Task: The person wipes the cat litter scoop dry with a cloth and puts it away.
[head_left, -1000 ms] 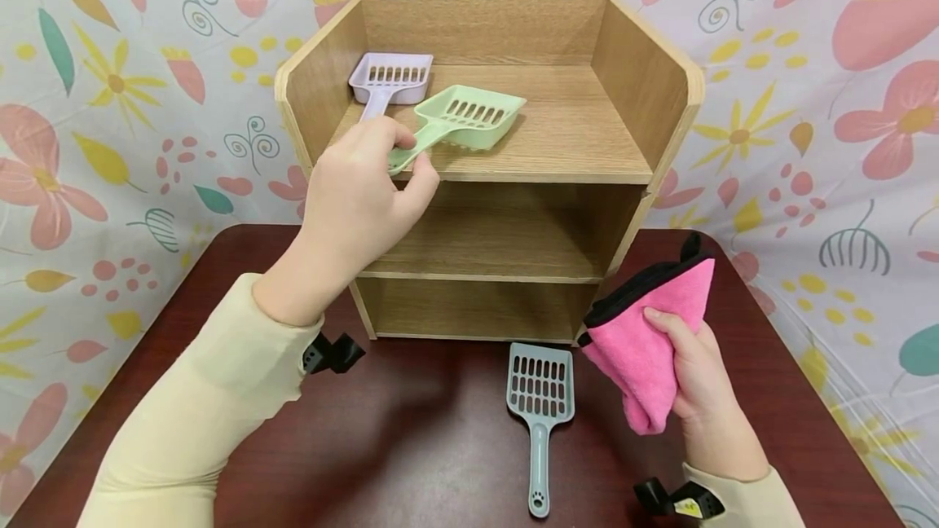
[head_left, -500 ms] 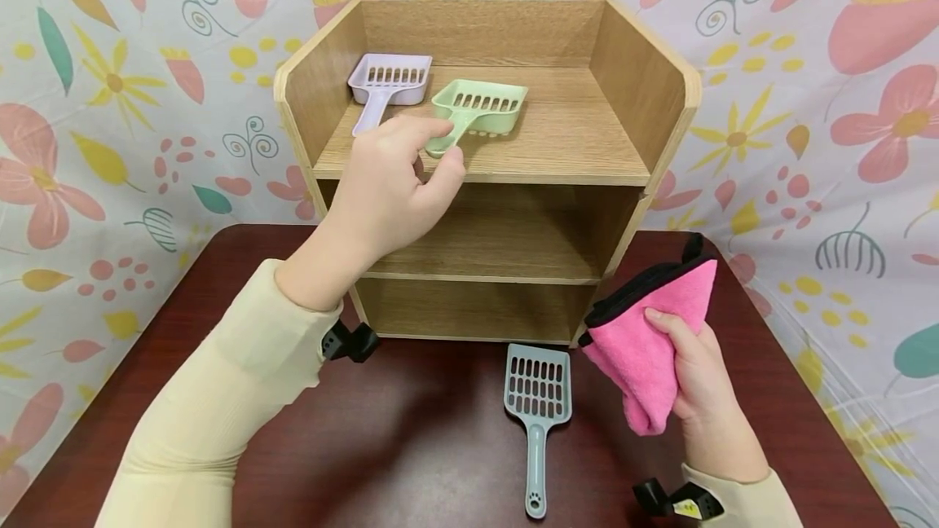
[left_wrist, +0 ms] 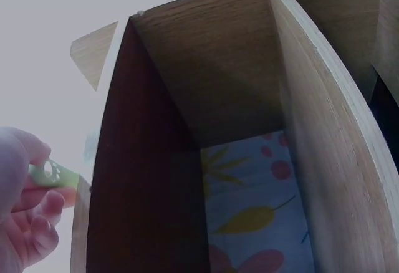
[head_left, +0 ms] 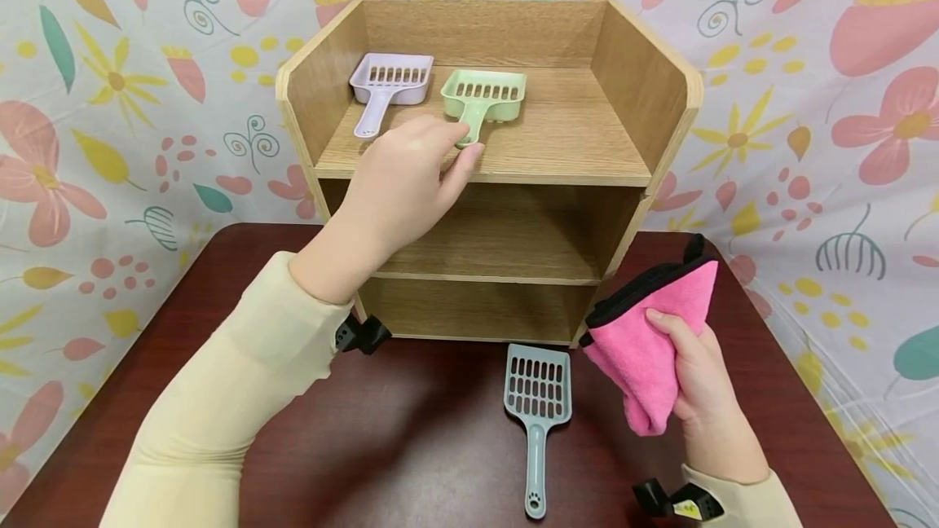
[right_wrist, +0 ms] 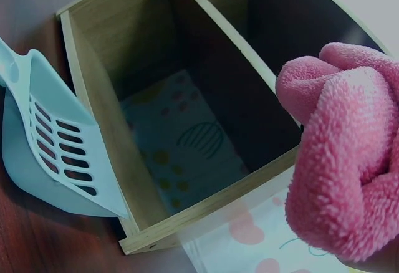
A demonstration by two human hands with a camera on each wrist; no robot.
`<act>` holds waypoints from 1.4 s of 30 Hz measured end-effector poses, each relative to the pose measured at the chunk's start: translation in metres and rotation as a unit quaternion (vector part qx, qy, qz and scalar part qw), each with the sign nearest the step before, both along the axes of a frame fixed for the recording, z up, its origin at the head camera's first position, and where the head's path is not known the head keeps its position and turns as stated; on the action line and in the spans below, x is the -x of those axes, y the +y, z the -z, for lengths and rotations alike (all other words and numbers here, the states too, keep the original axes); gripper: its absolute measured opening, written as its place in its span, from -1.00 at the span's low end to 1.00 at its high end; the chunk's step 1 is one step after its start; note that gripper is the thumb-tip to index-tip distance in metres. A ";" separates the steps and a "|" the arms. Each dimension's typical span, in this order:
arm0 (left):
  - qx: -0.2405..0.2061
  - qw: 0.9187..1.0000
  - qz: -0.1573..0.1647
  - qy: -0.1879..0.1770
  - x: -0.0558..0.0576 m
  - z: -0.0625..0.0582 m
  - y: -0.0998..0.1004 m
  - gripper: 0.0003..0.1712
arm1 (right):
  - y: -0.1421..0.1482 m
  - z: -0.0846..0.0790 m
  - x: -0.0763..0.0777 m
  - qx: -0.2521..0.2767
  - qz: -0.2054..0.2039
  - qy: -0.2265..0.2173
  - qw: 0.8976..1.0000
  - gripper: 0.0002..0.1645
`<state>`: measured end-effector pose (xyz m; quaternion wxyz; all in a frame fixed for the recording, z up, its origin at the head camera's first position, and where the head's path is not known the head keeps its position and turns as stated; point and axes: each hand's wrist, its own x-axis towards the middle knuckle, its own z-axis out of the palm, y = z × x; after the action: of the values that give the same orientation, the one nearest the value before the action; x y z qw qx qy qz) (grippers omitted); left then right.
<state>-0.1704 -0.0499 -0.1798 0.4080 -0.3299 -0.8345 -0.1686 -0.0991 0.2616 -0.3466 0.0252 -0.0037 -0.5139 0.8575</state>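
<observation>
My left hand [head_left: 456, 151] reaches to the top tier of the wooden shelf unit [head_left: 513, 165] and pinches the handle tip of a green slotted scoop [head_left: 484, 92], which lies flat there. In the left wrist view the paw-print handle end [left_wrist: 53, 173] sits between thumb and fingers. A lilac scoop [head_left: 389, 80] lies just left of it. My right hand [head_left: 685, 365] grips a folded pink cloth [head_left: 649, 349] with a black edge, held above the table to the right of the shelf. The pink cloth [right_wrist: 343, 161] fills the right wrist view.
A blue-grey scoop [head_left: 538, 398] lies on the dark red table [head_left: 411, 446] in front of the shelf, handle toward me, and the blue-grey scoop [right_wrist: 50, 154] also shows at the right wrist view's left. A floral backdrop surrounds the table. The two lower tiers hold nothing.
My left hand slid the green scoop further back and right on the top tier, turning it straight beside the lilac one. The right hand and cloth stayed put.
</observation>
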 end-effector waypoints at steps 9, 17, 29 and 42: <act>0.019 0.998 -0.061 0.008 0.007 0.000 0.008 -0.73 | 0.002 0.000 0.000 0.006 -0.006 0.001 1.000 -0.88; 0.035 0.992 -0.114 -0.029 0.011 -0.004 0.009 -0.69 | 0.004 0.000 0.000 0.010 -0.011 0.005 1.000 -0.87; 0.037 0.989 -0.118 -0.078 0.012 -0.006 0.006 -0.68 | 0.003 -0.001 0.000 0.011 -0.007 0.005 1.000 -0.87; -0.025 0.995 -0.090 0.037 -0.004 0.013 -0.012 -0.74 | 0.006 -0.004 -0.001 0.024 -0.008 0.013 1.000 -0.86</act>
<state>-0.1667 -0.0616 -0.1931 0.4600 -0.2491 -0.8408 -0.1395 -0.0979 0.2679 -0.3431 0.0249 0.0112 -0.4926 0.8698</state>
